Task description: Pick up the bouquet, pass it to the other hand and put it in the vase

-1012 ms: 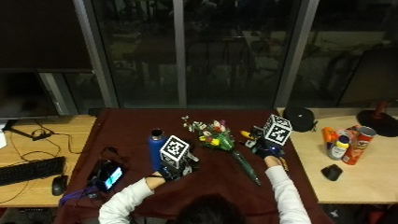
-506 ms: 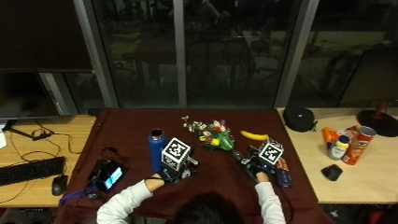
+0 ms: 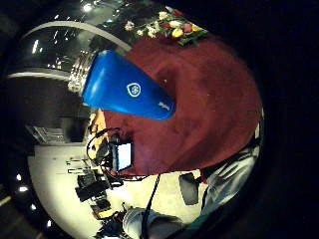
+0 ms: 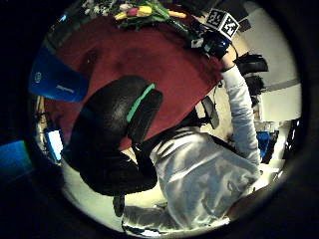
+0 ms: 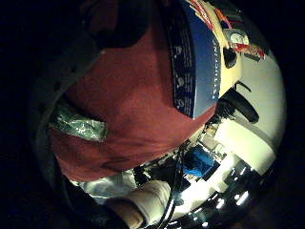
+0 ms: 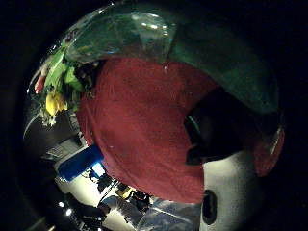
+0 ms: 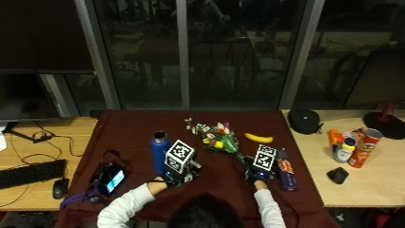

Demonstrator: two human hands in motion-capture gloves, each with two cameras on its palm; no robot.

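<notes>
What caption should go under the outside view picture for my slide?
A person's right hand reaches the bouquet stems on a dark red tablecloth, left hand beside a blue bottle.

Both forearms reach forward from the person's body, sleeves pale, the two hands set apart at about the same reach. The left hand (image 7: pixel 174 173) is low near the body — its thumb and a finger (image 4: pixel 117 117) show loosely curled, closing on nothing. The right hand (image 7: pixel 258 175) is also low, its wrist straight — its fingers are hidden in every view.
</notes>
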